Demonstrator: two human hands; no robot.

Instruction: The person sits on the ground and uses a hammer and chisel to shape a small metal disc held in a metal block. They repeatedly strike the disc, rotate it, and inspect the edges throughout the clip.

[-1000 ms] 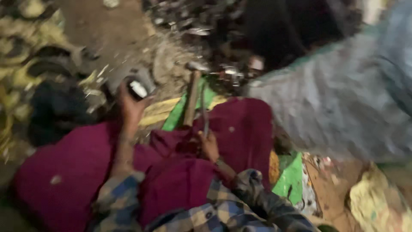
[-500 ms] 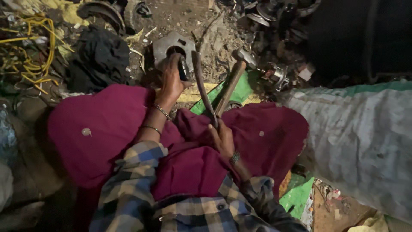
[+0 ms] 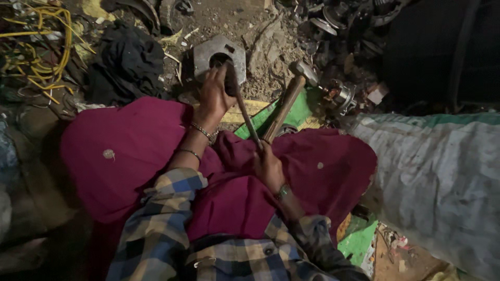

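A: Where is the metal block [image 3: 220,57]?

B: On the dirt ground [image 3: 245,21], near the top middle, just beyond the knees under the magenta cloth [image 3: 135,151]. It is grey, roughly hexagonal, with a round hole in it.

A: And the left hand [image 3: 214,96]?

B: Its fingers are curled around a dark piece at the block's hole, touching the block's near edge. Bangles [image 3: 202,131] sit on that wrist.

A: The right hand [image 3: 269,167]?

B: Clenched on two things at once, resting on the cloth: a thin metal rod [image 3: 246,115] that slants up toward the block, and the wooden handle of a hammer [image 3: 291,91], whose head lies on the ground right of the block.

A: Around that?

B: A green sheet [image 3: 302,109] under the hammer, a dark rag [image 3: 125,62] left of the block, yellow wires [image 3: 41,52] at the top left corner, scrap parts [image 3: 338,21] at the top right, and a grey sack [image 3: 442,177] on the right.
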